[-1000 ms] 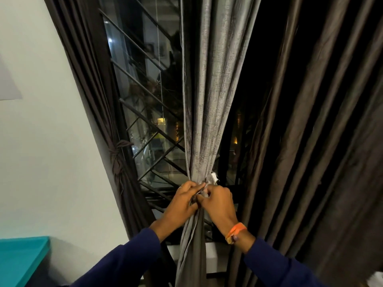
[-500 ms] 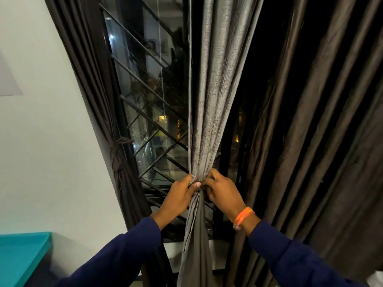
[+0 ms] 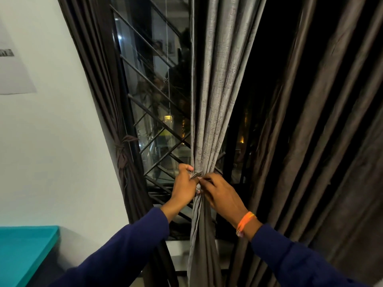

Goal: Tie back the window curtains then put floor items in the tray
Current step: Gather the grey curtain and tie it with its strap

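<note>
Grey window curtain (image 3: 209,112), gathered into one bundle in front of the barred window (image 3: 153,112): the left hand (image 3: 185,188) is clenched on the bundle's left side and pinches a short end of the tie strip (image 3: 196,174), while the right hand (image 3: 222,194) grips the bundle's right side with fingertips at the same strip, a hold that apparently keeps the folds bunched while the tie is secured. Left of this curtain, a dark brown curtain (image 3: 124,162) hangs already knotted against the wall. The teal tray (image 3: 29,251), far lower left of the grey curtain, shows nothing inside its visible part.
</note>
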